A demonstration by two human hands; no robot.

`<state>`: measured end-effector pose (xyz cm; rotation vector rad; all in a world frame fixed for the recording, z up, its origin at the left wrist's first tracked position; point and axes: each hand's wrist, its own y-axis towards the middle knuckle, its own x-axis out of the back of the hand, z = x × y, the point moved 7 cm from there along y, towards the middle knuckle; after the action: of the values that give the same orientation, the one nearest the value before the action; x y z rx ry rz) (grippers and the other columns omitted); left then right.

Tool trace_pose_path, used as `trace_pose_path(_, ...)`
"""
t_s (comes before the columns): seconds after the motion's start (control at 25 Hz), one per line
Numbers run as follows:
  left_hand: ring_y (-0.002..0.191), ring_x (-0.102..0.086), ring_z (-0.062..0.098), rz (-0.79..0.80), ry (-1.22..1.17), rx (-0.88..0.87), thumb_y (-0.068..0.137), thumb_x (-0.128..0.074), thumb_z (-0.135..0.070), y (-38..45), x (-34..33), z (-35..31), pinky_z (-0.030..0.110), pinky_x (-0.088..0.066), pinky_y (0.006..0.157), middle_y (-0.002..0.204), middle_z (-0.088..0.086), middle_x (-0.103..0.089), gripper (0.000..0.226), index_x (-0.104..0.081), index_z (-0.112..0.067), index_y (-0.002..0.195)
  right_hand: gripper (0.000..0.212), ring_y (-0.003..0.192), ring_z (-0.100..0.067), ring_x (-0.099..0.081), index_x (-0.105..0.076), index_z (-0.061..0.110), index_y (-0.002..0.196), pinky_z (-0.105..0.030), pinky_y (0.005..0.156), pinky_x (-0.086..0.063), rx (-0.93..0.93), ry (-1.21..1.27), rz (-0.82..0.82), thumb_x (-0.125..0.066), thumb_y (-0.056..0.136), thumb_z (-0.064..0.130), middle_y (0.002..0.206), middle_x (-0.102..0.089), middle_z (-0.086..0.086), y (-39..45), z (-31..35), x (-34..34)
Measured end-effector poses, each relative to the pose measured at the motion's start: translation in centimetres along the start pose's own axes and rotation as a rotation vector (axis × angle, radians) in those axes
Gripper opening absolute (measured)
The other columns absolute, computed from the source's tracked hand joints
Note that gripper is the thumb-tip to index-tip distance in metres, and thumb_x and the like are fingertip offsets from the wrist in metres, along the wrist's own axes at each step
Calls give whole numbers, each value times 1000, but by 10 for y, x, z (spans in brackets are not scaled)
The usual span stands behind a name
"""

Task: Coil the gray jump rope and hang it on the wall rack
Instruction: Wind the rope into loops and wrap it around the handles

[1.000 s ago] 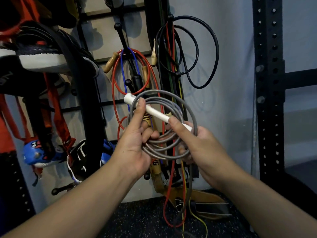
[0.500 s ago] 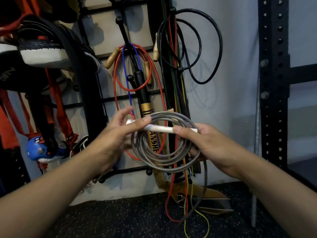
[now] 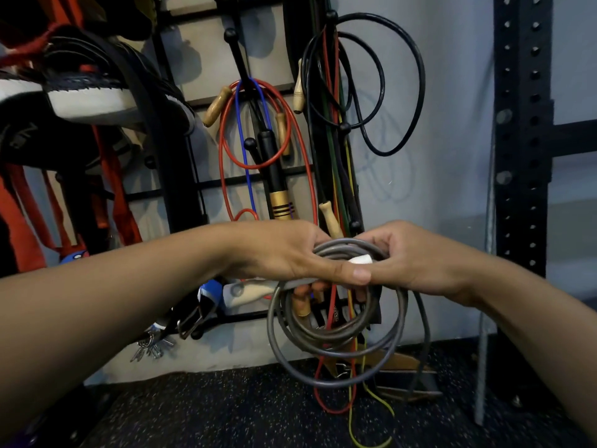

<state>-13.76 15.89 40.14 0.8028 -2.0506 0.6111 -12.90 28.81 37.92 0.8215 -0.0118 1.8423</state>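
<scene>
Gray jump rope (image 3: 336, 334) is hanging coiled below your hands, in front of the wall rack (image 3: 226, 182). Your left hand (image 3: 284, 253) and right hand (image 3: 410, 257) are both gripping its top, closed around the white handle (image 3: 361, 260); keep pinching the loops together while lifting toward a free peg (image 3: 230, 33).

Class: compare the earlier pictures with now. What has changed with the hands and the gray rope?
Both hands, left and right, closed together over the white handle, now mostly hidden; the gray jump rope coil hangs below them. Still gripped by both hands, not yet hung.
</scene>
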Motion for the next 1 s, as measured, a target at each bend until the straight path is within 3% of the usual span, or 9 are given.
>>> trace_pose_path(0.08, 58, -55, 11, 20, 56, -4, 88, -66, -61, 2, -4, -3, 22, -51, 56, 63, -6, -57, 41, -72, -22, 76, 24, 85, -20, -79, -83, 20, 97, -28, 77, -63, 9, -49, 40, -87, 79, 36, 90, -82, -6, -2, 1, 0)
trace_pose_path(0.2, 51, -50, 8, 10, 147, 8, 93, -61, -62, 5, -6, -4, 22, -46, 53, 57, -9, -53, 44, -64, -25, 69, 26, 86, -24, -76, -82, 22, 94, -34, 79, -62, 37, -113, 36, -90, 76, 38, 90, -80, -7, -4, 5, -2)
trace_pose_path(0.28, 49, -48, 6, 14, 155, 23, 91, -61, -64, 2, -4, 0, 21, -44, 52, 55, -13, -52, 43, -64, -27, 69, 29, 74, -14, -72, -81, 27, 91, -35, 68, -58, 25, -164, 14, -91, 71, 45, 90, -78, -3, -7, 4, 6)
trace_pose_path(0.36, 50, -47, 7, -5, 94, -1, 87, -67, -64, -5, 4, 9, 22, -43, 53, 56, -13, -52, 37, -69, -31, 71, 34, 54, -5, -59, -81, 28, 91, -23, 53, -44, -16, -116, -18, -89, 67, 52, 79, -76, -1, -13, -2, 22)
trace_pose_path(0.48, 50, -47, 8, -166, -170, -129, 85, -76, -58, -19, 26, 22, 23, -45, 53, 57, -11, -52, 26, -71, -36, 71, 42, 45, -14, -43, -77, 12, 77, -22, 42, -37, -47, 54, -190, -83, 71, 53, 55, -51, -3, -20, -16, 50)
trace_pose_path(0.64, 47, -41, 8, -474, -708, -359, 88, -78, -47, -26, 45, 33, 24, -46, 52, 56, -10, -43, 29, -71, -33, 65, 44, 42, -16, -41, -64, 23, 61, -29, 44, -48, -33, 247, -362, -73, 81, 61, 50, -39, 4, -20, -27, 54)
trace_pose_path(0.76, 47, -43, 8, -684, -1098, -438, 90, -77, -41, -23, 44, 36, 26, -52, 53, 53, -9, -42, 28, -70, -26, 67, 58, 48, -16, -46, -67, 18, 79, -34, 55, -57, -48, 447, -302, -70, 74, 76, 58, -45, 5, -13, -32, 29)
trace_pose_path(0.88, 44, -50, 8, -931, -1465, -463, 93, -74, -35, -18, 38, 34, 29, -60, 59, 52, -6, -46, 26, -57, -17, 86, 93, 60, -13, -50, -66, 18, 117, -31, 54, -47, -21, 562, -171, -71, 56, 87, 78, -58, 2, -2, -26, -16)
trace_pose_path(1.0, 42, -61, 7, -1089, -1523, -369, 97, -68, -42, -10, 19, 25, 31, -60, 57, 48, -7, -57, 35, -58, -16, 75, 104, 58, -14, -49, -55, 22, 132, -29, 48, -38, 24, 627, -179, -77, 51, 84, 87, -61, -7, 11, -12, -46)
